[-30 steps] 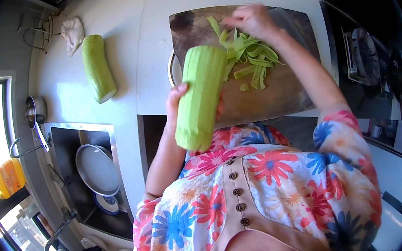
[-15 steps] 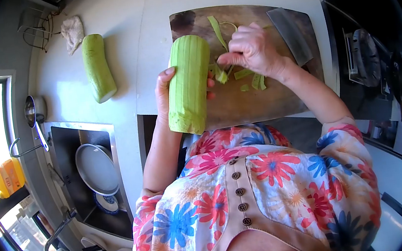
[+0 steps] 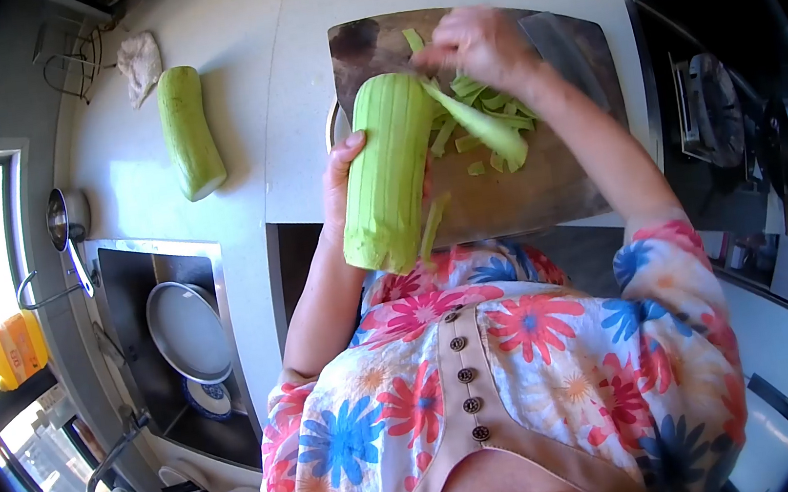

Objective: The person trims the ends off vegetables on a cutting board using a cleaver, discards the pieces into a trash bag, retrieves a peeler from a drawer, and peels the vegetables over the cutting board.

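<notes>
A thick pale green gourd with long peeled facets [image 3: 388, 173] is held upright, slightly tilted, in my left hand [image 3: 342, 178], whose fingers wrap round its side and back. My right hand [image 3: 478, 47] is curled near the gourd's top end, blurred by motion; what it grips is hidden. A blurred strip of green peel [image 3: 483, 127] hangs from beside the gourd's top, and a smaller strip [image 3: 433, 226] dangles at its lower right. Behind them a pile of peelings [image 3: 493, 106] lies on the dark wooden cutting board [image 3: 544, 188].
A cleaver [image 3: 568, 62] lies on the board's right part. On the counter at the left are a second green gourd [image 3: 188, 133] and a crumpled cloth [image 3: 140, 69]. The sink [image 3: 161, 393] holds a round pan [image 3: 188, 332]. A stove stands at the right.
My right hand came down to the gourd's side, then moved back up to its top end. The gourd shifted left, then slightly right. Strips of peel now hang beside it.
</notes>
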A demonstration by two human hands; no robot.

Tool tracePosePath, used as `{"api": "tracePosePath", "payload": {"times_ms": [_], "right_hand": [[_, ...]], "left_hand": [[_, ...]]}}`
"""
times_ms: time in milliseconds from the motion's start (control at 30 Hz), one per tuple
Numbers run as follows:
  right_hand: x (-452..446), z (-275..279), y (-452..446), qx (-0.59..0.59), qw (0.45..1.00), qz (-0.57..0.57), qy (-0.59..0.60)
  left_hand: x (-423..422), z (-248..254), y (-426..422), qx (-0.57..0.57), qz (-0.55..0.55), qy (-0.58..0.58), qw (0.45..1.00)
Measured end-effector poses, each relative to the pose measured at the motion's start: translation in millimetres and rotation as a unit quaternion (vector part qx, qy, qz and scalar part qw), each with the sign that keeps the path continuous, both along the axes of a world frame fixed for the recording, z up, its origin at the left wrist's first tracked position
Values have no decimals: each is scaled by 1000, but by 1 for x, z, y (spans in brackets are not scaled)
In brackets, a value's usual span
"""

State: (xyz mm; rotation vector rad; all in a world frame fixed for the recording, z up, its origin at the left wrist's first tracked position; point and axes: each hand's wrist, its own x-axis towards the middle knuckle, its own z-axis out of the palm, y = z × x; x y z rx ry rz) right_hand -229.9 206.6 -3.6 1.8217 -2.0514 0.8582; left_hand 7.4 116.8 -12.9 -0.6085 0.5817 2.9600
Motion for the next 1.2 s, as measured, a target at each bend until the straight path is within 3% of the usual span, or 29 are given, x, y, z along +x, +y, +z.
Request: {"api": "tracePosePath", "payload": {"times_ms": [67,133,200,333,433,533,667,733,800,833,933,1067,1200], "right_hand": [[-28,-4,10,45,996,-75,25],[-28,-2,24,67,991,-97,-64],[-15,0,24,36,996,-59,-54],[40,17,23,3,998,30,-59],[88,34,25,31,992,105,-63],[105,36,20,-10,986,142,-91],[80,29,14,21,993,99,-54],[47,11,7,41,996,34,-77],[32,1,3,29,996,39,-81],[26,0,2,19,996,38,-78],[19,-6,6,32,998,5,-59],[37,16,10,53,996,63,-42],[43,14,14,39,998,51,-7]], "left_hand": [[3,-2,0,-22,-15,31,999],[7,-9,0,67,-2,76,995],[0,-10,-8,109,31,68,991],[-3,-29,-22,77,10,125,989],[-14,-12,-12,70,145,28,987],[-17,-6,-6,158,153,61,974],[-11,-5,-5,58,130,6,990],[-13,-8,-4,83,94,6,992],[-9,-13,-1,108,60,-2,992],[-10,-20,-6,137,42,68,987],[-16,-6,1,72,176,-39,981],[-14,-12,-9,78,1,73,994],[-8,-9,-5,37,-15,-13,999]]}}
